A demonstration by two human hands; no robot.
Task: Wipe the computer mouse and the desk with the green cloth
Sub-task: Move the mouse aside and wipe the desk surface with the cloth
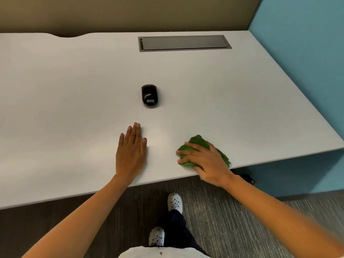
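Observation:
A black computer mouse (149,95) sits near the middle of the white desk (74,90), untouched. My right hand (204,161) presses down on a crumpled green cloth (197,141) close to the desk's front edge, fingers curled over it. My left hand (131,153) lies flat on the desk with fingers together, palm down, holding nothing, a short way in front of the mouse and left of the cloth.
A grey cable hatch (184,43) is set into the desk at the back. A blue partition (307,53) bounds the right side. Below the front edge is carpet, my white shoes (174,202) and a dark object (248,178) under the desk.

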